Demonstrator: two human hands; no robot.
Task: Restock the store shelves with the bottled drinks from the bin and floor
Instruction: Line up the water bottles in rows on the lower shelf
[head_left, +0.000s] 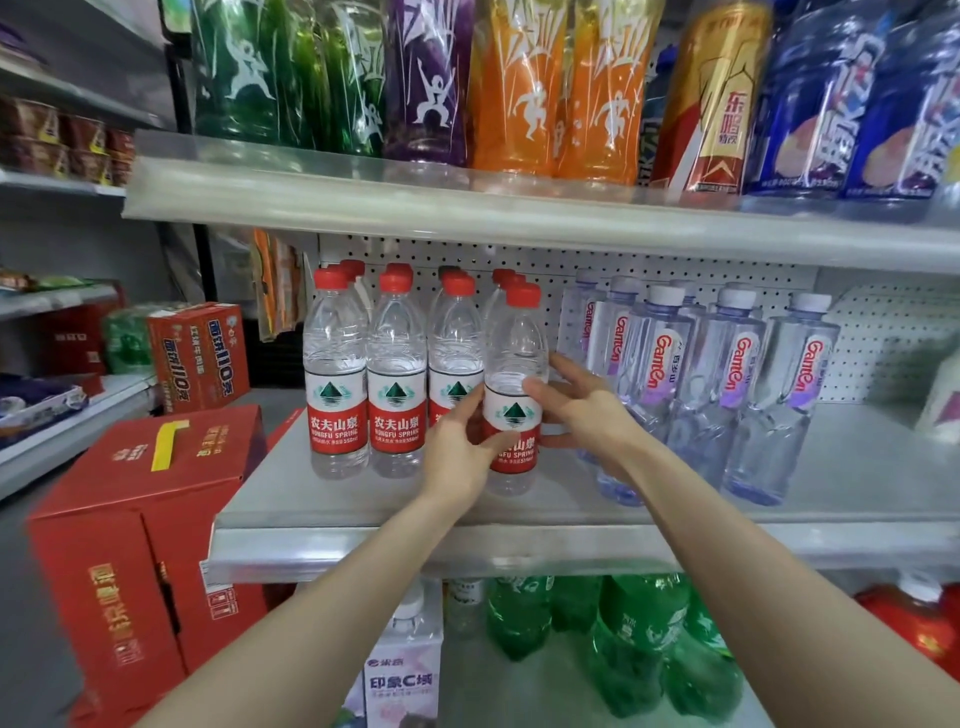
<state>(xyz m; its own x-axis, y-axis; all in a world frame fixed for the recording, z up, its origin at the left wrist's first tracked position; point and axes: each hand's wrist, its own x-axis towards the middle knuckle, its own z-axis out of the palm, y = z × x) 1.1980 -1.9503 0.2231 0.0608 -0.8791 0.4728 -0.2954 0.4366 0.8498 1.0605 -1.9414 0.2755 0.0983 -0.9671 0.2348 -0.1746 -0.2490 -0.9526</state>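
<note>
A clear water bottle (514, 384) with a red cap and a red-and-white label stands upright on the middle shelf (363, 499), at the right end of a row of like red-capped bottles (363, 384). My left hand (460, 449) grips its label from the left, thumb across the front. From the right, my right hand (582, 402) holds it with fingers curled round the side and back. Just to the right stand clear white-capped bottles (727, 384) with red lettering.
Red cardboard cartons (140, 545) are stacked to the left of the shelf. The upper shelf (467, 208) carries green, purple and orange bottles, a gold can and blue bottles. Green bottles (639, 639) and a white-purple carton lie on the shelf below. A side rack holds snacks at far left.
</note>
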